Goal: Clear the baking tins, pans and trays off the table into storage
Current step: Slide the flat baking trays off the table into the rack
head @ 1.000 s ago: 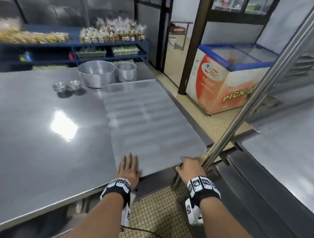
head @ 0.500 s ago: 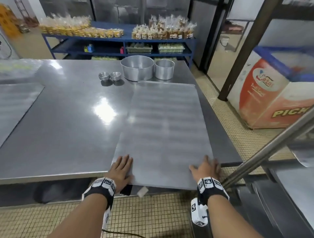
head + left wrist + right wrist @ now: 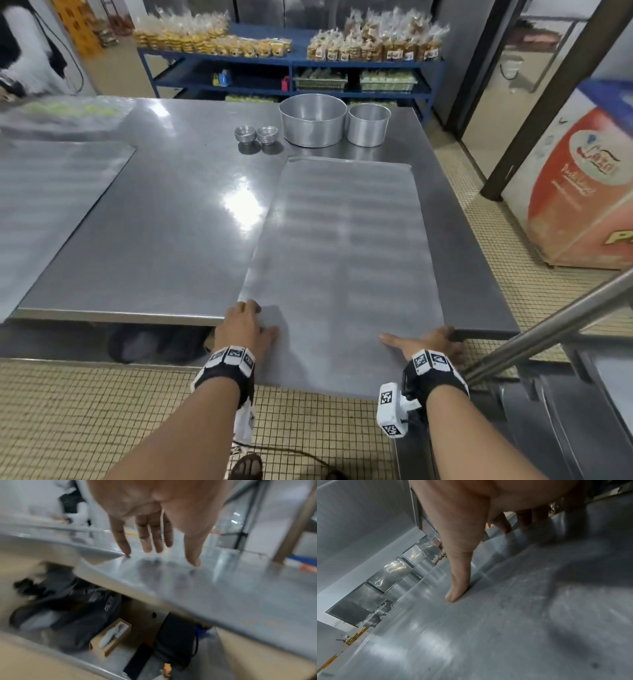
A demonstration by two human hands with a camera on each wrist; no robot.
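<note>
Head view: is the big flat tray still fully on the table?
No. The near end of the flat tray sticks out past the table edge over the tiled floor, with both hands on its near corners.

The head view looks forward and down from above the table's (image 3: 154, 240) near edge, taking in both hands and the tray (image 3: 342, 257). The left wrist view looks along the left hand (image 3: 154, 507), close above the tray's (image 3: 223, 595) near left corner. The right wrist view, rolled sideways, sits close over the tray (image 3: 505, 628) behind the right hand (image 3: 462, 534). All three share the tray.
</note>
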